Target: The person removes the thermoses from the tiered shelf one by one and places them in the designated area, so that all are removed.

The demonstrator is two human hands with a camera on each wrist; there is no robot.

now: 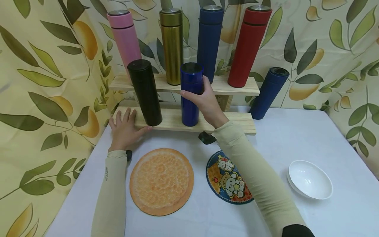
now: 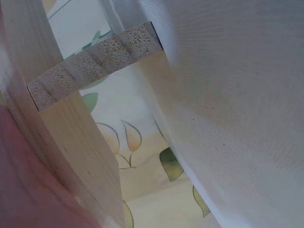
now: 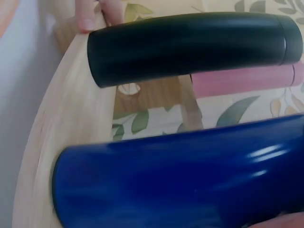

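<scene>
My right hand (image 1: 208,103) grips a glossy blue thermos bottle (image 1: 189,112) from its right side, thumb across the front. The bottle stands upright on the lower board (image 1: 171,118) of a two-tier wooden rack, its base against the wood in the right wrist view. To its left stands a black thermos bottle (image 1: 145,95). My left hand (image 1: 124,133) rests spread on the left end of that board, thumb along the front edge beside the black bottle's base. In the left wrist view, part of this hand (image 2: 33,180) lies along the board (image 2: 80,147).
On the upper board stand pink (image 1: 125,42), gold (image 1: 173,49), dark blue (image 1: 209,42) and red (image 1: 248,49) bottles. Another dark blue bottle (image 1: 267,95) leans right of the rack. In front lie a round tan mat (image 1: 161,181), a bear-print mat (image 1: 228,184) and a white bowl (image 1: 311,179).
</scene>
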